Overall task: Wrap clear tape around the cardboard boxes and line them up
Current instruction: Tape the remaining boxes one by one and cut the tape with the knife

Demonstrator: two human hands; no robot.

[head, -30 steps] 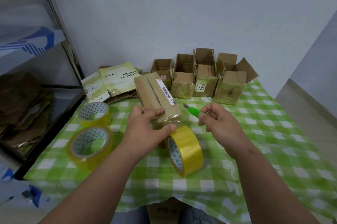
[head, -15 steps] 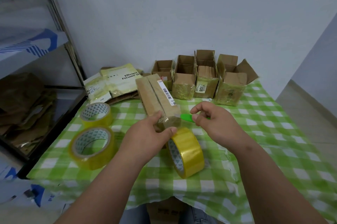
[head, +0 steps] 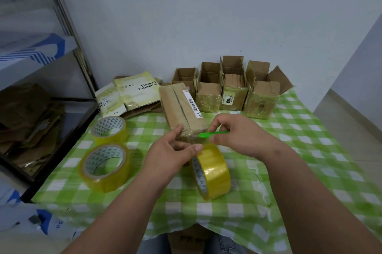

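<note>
Open checked table point(head: 306, 150) lay to my right, free for passage. Two tape rolls point(head: 105, 162) blocked the left; a row of open boxes point(head: 233, 90) closed the far edge, with a standing tape roll point(head: 213, 171) near centre.

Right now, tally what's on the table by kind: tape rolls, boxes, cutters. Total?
Tape rolls: 3, two lying flat, one on edge
Open cardboard boxes: 4
Closed cardboard box: 1
Green cutter: 1
Total: 9
</note>
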